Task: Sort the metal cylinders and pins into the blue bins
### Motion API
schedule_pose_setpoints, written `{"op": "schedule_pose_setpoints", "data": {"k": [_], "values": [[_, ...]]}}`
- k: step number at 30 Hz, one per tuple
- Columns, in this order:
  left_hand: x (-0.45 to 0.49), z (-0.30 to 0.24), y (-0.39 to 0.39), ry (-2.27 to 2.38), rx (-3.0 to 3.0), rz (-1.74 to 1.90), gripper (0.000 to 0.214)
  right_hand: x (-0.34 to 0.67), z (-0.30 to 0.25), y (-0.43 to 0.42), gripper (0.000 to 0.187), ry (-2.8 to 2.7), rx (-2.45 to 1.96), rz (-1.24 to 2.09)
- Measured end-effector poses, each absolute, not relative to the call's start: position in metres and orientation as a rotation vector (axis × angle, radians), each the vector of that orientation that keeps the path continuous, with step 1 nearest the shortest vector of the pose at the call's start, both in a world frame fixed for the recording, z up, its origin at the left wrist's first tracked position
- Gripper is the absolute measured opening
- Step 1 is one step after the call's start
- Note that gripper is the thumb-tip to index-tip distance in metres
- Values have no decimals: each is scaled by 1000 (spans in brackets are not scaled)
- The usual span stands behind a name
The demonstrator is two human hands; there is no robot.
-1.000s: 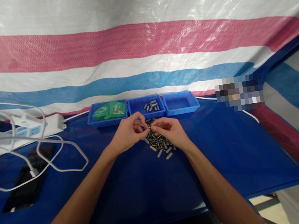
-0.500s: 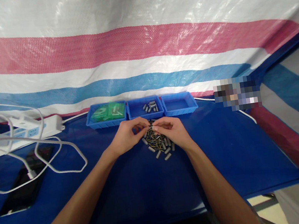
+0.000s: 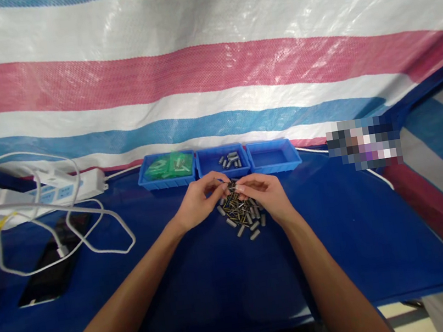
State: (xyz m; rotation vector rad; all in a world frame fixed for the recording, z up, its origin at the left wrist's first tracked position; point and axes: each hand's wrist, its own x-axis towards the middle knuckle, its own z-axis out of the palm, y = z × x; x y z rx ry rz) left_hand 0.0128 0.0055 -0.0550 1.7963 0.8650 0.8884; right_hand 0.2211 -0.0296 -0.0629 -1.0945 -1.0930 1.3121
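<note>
My left hand (image 3: 197,202) and my right hand (image 3: 268,195) meet over a small pile on the blue table. The thumb and fingers of each are pinched together, the fingertips almost touching. Between them is a small metal part (image 3: 232,187), mostly covered by the fingertips, so its exact kind is unclear. Below lies the heap of thin brass-coloured and dark screw-like pieces (image 3: 236,208). Several short grey metal cylinders (image 3: 255,235) are scattered round the heap's near and right sides.
Behind the hands stand three blue bins: the left bin (image 3: 168,183) with green plastic bags (image 3: 167,166), the middle bin (image 3: 214,173) with grey cylinders (image 3: 229,161), and the right bin (image 3: 275,167). A power strip (image 3: 83,186), white cables (image 3: 125,230) and a black phone (image 3: 49,278) lie left.
The view has turned slightly left, so everything sits further right in the picture. My hands keep their pinch together over the pile, with little visible change.
</note>
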Motion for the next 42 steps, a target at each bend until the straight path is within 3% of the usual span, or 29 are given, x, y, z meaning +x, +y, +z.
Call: {"op": "schedule_pose_setpoints", "data": {"k": [9,15,27,39,42], "values": [[3,-85,12,1025,2505,879,21,239,-62,-25,23,-996,-1143,949],[-1,-93,16,944,2599,822,26,251,-72,-19,32,-869,-1213,696],[-2,-96,17,1008,2648,769,28,255,-85,-20,32,-1545,-1502,198],[0,-102,15,1026,2579,789,33,262,-89,-17,33,-1629,-1459,181],[0,-101,14,1081,2470,837,48,264,-88,-18,30,-1630,-1462,193]]}}
